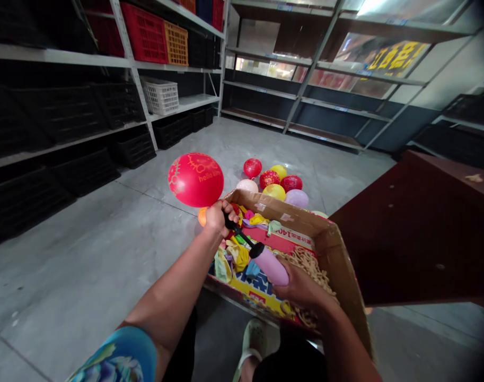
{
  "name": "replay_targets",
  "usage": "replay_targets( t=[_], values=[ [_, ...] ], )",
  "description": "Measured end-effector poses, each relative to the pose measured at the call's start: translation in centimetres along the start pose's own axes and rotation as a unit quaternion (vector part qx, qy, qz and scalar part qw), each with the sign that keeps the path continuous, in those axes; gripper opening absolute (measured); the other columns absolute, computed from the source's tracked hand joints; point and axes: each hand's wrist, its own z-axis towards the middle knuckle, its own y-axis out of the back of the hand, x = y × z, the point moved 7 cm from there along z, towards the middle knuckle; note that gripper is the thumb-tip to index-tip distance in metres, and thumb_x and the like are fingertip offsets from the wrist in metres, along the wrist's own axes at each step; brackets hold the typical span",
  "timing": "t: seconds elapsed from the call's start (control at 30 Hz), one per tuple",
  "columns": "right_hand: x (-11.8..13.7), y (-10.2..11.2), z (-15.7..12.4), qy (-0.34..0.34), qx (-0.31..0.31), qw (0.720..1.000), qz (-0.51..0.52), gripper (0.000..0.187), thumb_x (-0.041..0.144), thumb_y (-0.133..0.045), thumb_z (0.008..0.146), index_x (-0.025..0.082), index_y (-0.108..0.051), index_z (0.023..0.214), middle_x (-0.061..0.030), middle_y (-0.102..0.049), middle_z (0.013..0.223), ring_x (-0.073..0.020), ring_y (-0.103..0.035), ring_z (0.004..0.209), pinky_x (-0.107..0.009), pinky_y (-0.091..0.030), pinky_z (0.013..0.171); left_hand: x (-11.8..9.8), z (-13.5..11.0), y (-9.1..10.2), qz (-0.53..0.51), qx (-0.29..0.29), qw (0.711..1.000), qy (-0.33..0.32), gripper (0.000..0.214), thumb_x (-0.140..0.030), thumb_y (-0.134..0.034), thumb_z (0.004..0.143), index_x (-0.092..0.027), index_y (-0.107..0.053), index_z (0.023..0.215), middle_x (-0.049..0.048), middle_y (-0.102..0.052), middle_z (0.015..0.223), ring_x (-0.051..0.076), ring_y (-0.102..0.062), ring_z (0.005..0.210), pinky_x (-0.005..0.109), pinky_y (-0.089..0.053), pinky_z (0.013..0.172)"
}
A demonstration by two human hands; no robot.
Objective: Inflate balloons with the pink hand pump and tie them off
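Note:
My left hand (219,216) is closed around the neck of an inflated red balloon (195,179), holding it on the black nozzle of a hand pump. My right hand (301,286) grips the pump's pink barrel (271,265). Both hands are above an open cardboard box (341,260) that holds several limp, uninflated balloons (236,254) and a tangle of tan string (305,262).
Several inflated balloons (273,183) lie on the grey concrete floor beyond the box. A dark red table (416,239) stands at right. Metal shelving with black, red, orange and white crates (161,95) lines the left wall. My foot in a pale clog (252,339) shows below.

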Motion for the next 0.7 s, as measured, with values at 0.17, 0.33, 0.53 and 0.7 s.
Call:
replay_targets(
  t=[0.17,0.33,0.53,0.7],
  values=[
    [-2.3,0.9,-0.7,-0.017,0.003,0.999,-0.032,0.043,0.018,-0.063,0.06,0.019,-0.058,0.103,-0.0028,-0.067,0.093,-0.019,-0.059,0.077,-0.027,-0.045,0.066,-1.2,0.6,0.8,-0.003,-0.025,0.999,-0.024,0.019,-0.008,-0.042,0.061,-0.021,-0.028,0.059,-0.005,-0.029,0.048,0.008,-0.028,0.033,0.022,-0.029,0.035],
    [-0.2,0.2,-0.1,0.007,-0.028,0.999,-0.041,0.042,0.019,-0.062,0.062,0.018,-0.057,0.104,-0.0024,-0.067,0.091,-0.0176,-0.058,0.075,-0.026,-0.042,0.064,0.8,0.4,0.7,0.001,-0.006,1.0,-0.001,0.019,-0.009,-0.044,0.061,-0.02,-0.029,0.057,-0.0048,-0.029,0.047,0.008,-0.028,0.033,0.022,-0.028,0.035],
    [1.6,-1.1,1.2,0.012,-0.082,0.994,-0.07,0.032,0.025,-0.062,0.066,0.019,-0.053,0.097,-0.0014,-0.064,0.081,-0.0147,-0.055,0.065,-0.024,-0.037,0.056,3.6,-0.9,0.1,0.023,0.01,0.999,0.036,0.021,-0.012,-0.045,0.066,-0.019,-0.03,0.054,-0.0041,-0.03,0.045,0.008,-0.029,0.032,0.023,-0.028,0.035],
    [2.2,-0.9,0.9,0.021,-0.065,0.996,-0.051,0.032,0.025,-0.063,0.065,0.018,-0.053,0.095,-0.0007,-0.063,0.08,-0.0143,-0.054,0.066,-0.023,-0.037,0.056,3.3,-1.1,-0.3,0.027,0.013,0.999,0.042,0.021,-0.013,-0.044,0.068,-0.02,-0.029,0.054,-0.0038,-0.031,0.045,0.008,-0.029,0.032,0.024,-0.029,0.036]
  ],
)
